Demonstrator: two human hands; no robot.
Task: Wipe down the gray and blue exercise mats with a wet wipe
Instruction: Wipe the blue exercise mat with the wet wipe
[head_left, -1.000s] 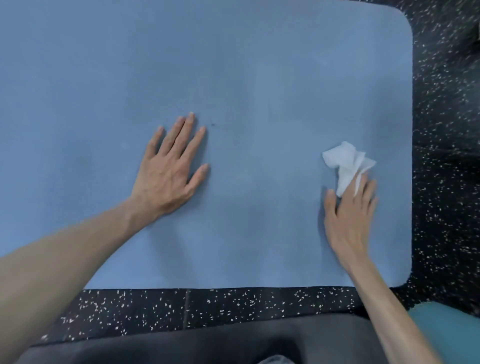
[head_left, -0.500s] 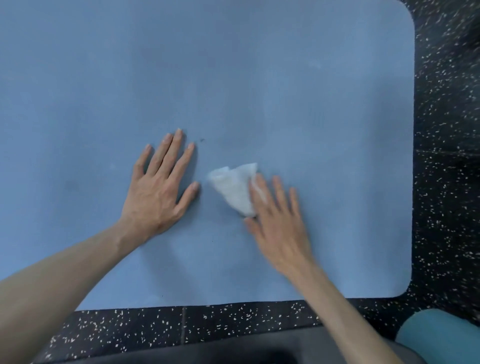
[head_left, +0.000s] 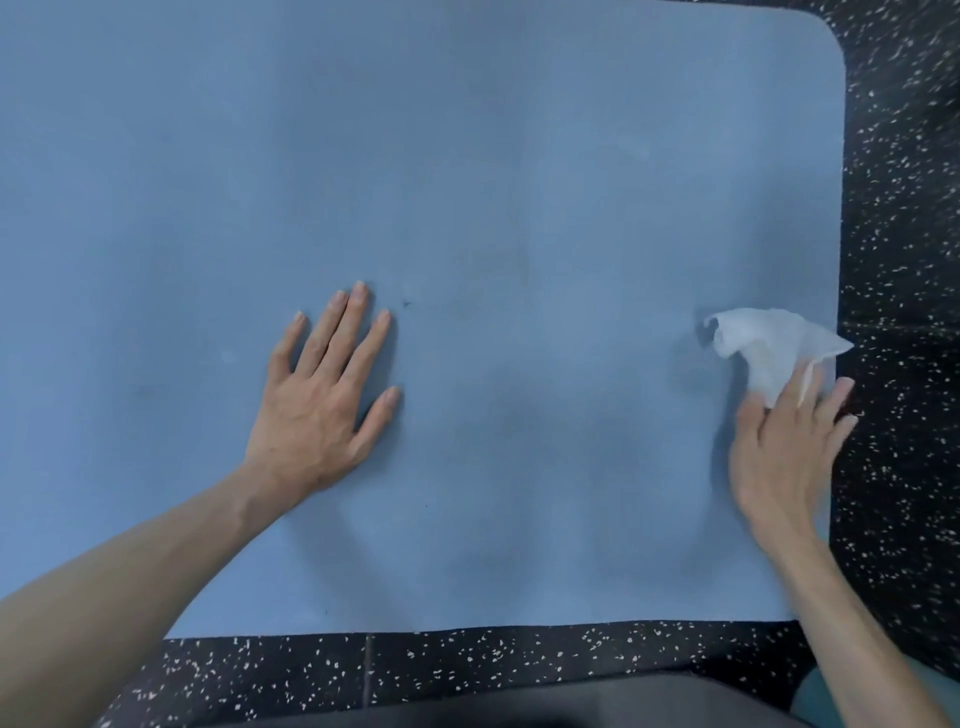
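The blue mat (head_left: 519, 182) is being wiped at its right edge; wet wipe (head_left: 763, 348) pressed under flat right hand (head_left: 779, 452), left hand (head_left: 317, 410) spread flat; gray mat unseen.

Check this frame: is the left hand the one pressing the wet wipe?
No. The left hand lies flat and bare on the blue mat, while the right hand presses the wet wipe near the mat's right edge.

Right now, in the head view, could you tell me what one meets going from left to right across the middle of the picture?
Blue mat → left hand resting flat on it → small dark speck → white wipe under the right hand → speckled black floor.
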